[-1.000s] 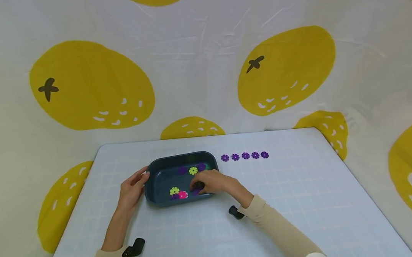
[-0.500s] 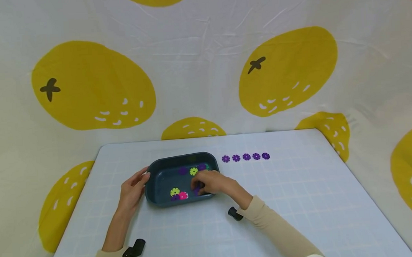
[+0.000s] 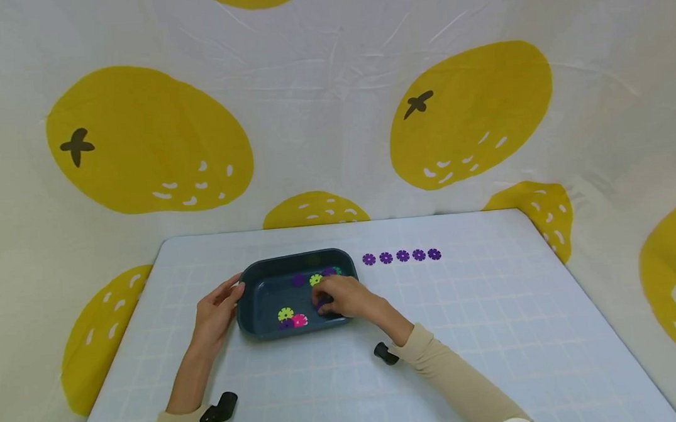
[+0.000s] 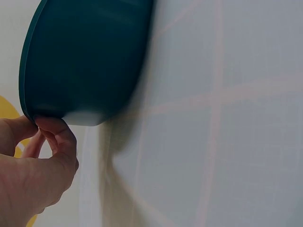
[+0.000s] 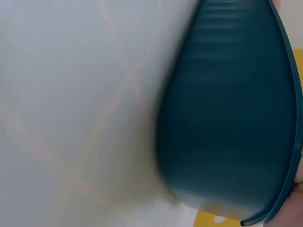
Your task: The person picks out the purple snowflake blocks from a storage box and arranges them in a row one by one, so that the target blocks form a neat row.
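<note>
A dark teal tray [image 3: 258, 331] stands on the table with several flower-shaped plastic discs in it. My left hand [image 3: 215, 314] pinches the tray's rim at its left end, thumb and fingers bent at the edge in the left wrist view. Inside the right part of the tray, my right hand [image 3: 344, 297] has its fingers curled down on a purple disc [image 3: 321, 305], partly hidden by them. Close by lie a yellow disc [image 3: 286, 313], a pink disc [image 3: 300, 320] and another purple disc [image 3: 298, 280]. The right wrist view shows mainly the tray's outer wall [image 5: 227, 118].
Several purple discs [image 3: 403, 256] form a row on the table right of the tray. The pale checked table [image 3: 490, 330] reaches back to a curtain [image 3: 322, 111] printed with yellow fruit. Black wrist cameras [image 3: 219, 408] sit at both cuffs.
My right hand's fingers have closed in on the purple disc, which now shows tilted at the fingertips. The left hand and the tray stay where they were.
</note>
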### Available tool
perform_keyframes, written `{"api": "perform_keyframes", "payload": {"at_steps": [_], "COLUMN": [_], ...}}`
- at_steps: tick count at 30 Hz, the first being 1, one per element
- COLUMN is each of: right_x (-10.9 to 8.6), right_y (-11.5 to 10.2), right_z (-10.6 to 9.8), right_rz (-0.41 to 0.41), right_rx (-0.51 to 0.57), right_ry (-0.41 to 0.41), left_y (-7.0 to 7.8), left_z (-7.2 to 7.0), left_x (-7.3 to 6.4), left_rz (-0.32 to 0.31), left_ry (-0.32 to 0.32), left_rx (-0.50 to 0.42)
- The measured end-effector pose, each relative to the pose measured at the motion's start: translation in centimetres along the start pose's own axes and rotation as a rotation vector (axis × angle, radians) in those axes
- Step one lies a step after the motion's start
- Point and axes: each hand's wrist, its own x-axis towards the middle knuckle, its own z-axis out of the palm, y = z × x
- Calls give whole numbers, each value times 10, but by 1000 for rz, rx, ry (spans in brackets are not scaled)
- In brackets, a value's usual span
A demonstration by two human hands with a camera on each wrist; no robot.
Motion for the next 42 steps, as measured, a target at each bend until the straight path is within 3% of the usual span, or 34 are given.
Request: {"api": "perform_keyframes", "payload": {"at_steps": [8,16,19,27,33,39,42], "right_x": [1,-2,-4,-16,-24,-35,-41], "right_y": [9,19,23,31,39,50,58], "right_z": [8,14,12,5,-2,-9,-13], "right_rz": [-156,-298,-312,-185,-20,72,107], "right_rx": [113,202,257,352,541,701,732], "right_ry": [194,515,576,593,633,686,716], "left_y": [1,2,2,3,3,2,2], "left_z": [-4,-3,-2,-3,-2,0,0], "left_x": [-2,-1,-1,0,0,0,0], "left_rz": [-7,9,16,1,3,4,4], "left_ry": [1,0,-3,6,6,7,2], "left_rx": [6,9,10,13,-1,-21,-26]}}
